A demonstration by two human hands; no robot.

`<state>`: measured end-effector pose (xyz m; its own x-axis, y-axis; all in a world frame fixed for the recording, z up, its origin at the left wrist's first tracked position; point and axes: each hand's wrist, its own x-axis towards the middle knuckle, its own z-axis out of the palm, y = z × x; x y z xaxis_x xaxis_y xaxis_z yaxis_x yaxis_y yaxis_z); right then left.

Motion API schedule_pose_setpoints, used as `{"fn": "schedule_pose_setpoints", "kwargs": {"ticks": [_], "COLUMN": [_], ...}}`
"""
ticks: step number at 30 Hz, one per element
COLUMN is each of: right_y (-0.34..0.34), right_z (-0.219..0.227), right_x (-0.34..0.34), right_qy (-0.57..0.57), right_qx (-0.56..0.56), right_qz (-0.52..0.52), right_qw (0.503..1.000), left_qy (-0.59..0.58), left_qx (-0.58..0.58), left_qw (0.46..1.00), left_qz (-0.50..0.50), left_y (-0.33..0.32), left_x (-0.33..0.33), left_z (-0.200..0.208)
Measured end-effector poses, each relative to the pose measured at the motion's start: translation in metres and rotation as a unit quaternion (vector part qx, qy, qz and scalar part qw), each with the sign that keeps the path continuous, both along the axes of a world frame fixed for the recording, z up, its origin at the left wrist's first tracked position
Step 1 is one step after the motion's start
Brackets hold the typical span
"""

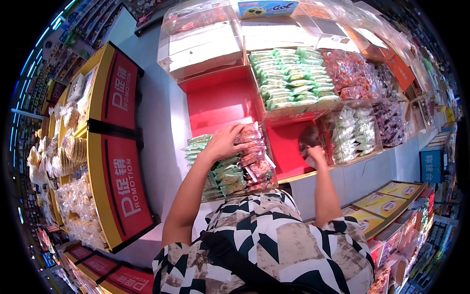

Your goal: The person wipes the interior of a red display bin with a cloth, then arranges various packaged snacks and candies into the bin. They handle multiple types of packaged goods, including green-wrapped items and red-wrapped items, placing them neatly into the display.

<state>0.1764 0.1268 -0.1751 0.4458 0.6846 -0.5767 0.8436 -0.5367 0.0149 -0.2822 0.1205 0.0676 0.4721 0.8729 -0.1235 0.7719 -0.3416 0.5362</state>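
My left hand [226, 143] reaches over the front bin, its fingers apart and their tips against a column of pink-red snack packets [252, 142]. Under and beside that hand lie rows of green snack packets [226, 177]. My right hand [316, 155] is at the right side of a red-lined compartment [284, 146], its fingers closed on a dark brown packet [308, 137]. Motion smears that packet, so its contents cannot be made out. Much of the compartment's red bottom shows bare.
Behind stand a red-lined bin [223, 93] and stacked green-and-white packets [293, 81]. White-green packets [353, 132] fill a clear bin at right, near purple packets [391, 120]. Clear plastic walls divide the bins. Red-and-yellow display stands [120, 166] hold bagged goods at left.
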Motion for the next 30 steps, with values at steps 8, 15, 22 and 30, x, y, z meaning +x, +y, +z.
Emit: {"fn": "schedule_pose_setpoints", "kwargs": {"ticks": [8,15,22,30], "right_y": [-0.021,0.037,0.015,-0.01], "right_z": [0.022,0.037,0.019,0.062], "right_x": [-0.181,-0.061,-0.133,-0.088], "right_qy": [0.07,0.038,0.029,0.047], "right_qx": [0.189,0.142,0.127,0.111], "right_qz": [0.435,0.218,0.438,0.262], "right_qw": [0.877,0.965,0.89,0.958], "left_qy": [0.074,0.087,0.074,-0.055], "left_qx": [0.027,0.012,0.012,0.228], "left_qw": [0.996,0.995,0.995,0.897], "left_qz": [0.028,0.039,0.073,0.374], "left_y": [-0.016,-0.015,-0.007,-0.103], "left_x": [-0.012,-0.004,0.012,-0.09], "left_z": [0.003,0.007,0.014,0.006]}}
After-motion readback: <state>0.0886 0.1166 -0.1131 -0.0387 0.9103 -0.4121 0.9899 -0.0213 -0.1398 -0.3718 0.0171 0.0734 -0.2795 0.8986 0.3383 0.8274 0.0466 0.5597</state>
